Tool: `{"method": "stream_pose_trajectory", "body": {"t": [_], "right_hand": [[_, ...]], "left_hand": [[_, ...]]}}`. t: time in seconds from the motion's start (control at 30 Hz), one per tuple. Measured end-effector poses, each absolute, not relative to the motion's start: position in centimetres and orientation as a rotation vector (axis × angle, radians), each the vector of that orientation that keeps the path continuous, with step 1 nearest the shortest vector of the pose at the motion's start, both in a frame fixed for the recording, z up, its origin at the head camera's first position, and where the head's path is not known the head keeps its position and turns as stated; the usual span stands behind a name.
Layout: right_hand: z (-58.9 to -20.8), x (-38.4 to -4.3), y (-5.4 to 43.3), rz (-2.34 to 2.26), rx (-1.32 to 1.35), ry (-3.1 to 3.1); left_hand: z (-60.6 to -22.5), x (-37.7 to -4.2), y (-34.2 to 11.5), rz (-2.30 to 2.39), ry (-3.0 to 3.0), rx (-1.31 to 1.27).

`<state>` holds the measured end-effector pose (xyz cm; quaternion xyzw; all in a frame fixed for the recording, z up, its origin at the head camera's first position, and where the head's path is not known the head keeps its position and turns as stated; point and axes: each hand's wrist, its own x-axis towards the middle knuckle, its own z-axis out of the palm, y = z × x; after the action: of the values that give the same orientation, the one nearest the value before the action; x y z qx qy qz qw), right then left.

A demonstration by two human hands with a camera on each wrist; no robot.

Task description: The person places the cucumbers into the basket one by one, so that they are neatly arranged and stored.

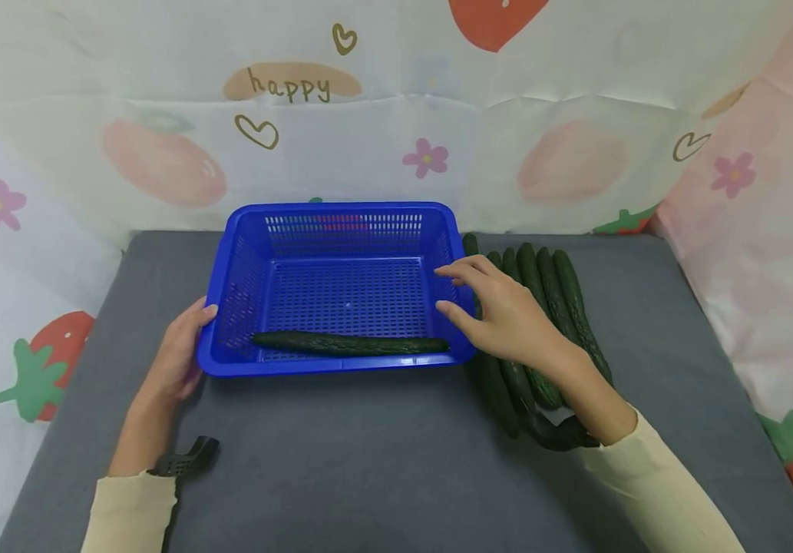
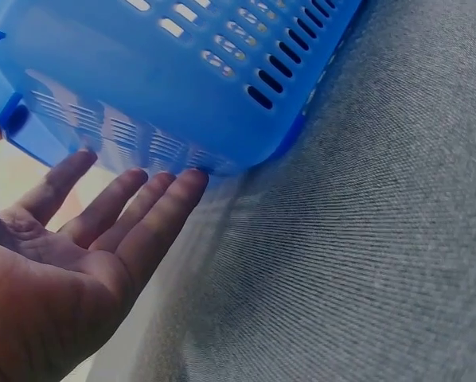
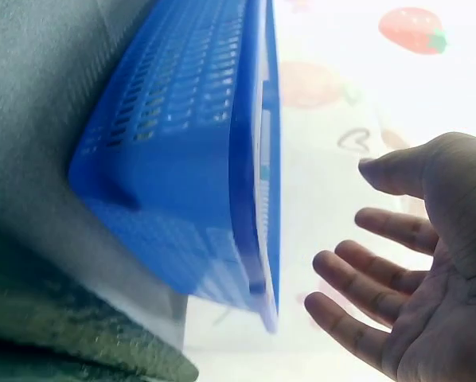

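A blue plastic basket with slotted walls stands on the grey cloth. One dark green cucumber lies lengthwise inside, along the near wall. My left hand holds the basket's left side, thumb on the rim; in the left wrist view the fingers touch the outer wall. Above the right rim hovers my right hand, its fingers spread and loosely bent with nothing between them. The right wrist view shows this hand apart from the basket wall. Several cucumbers lie side by side right of the basket, partly hidden by the right hand and forearm.
Grey cloth covers the table, stretching in front of the basket and right of the cucumbers. A printed white curtain hangs close behind the table and along both sides. Dark straps are worn on the wrists.
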<state>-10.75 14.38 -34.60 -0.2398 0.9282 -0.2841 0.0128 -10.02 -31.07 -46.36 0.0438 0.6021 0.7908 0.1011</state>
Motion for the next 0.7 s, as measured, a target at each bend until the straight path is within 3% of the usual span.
{"method": "stream_pose_trajectory", "body": {"t": [0.7], "right_hand": [[-36.7, -10.0, 20.3, -1.044, -0.620, 2.929]], "left_hand": [[-46.4, -10.1, -31.0, 2.338, 1.802, 0.156]]}}
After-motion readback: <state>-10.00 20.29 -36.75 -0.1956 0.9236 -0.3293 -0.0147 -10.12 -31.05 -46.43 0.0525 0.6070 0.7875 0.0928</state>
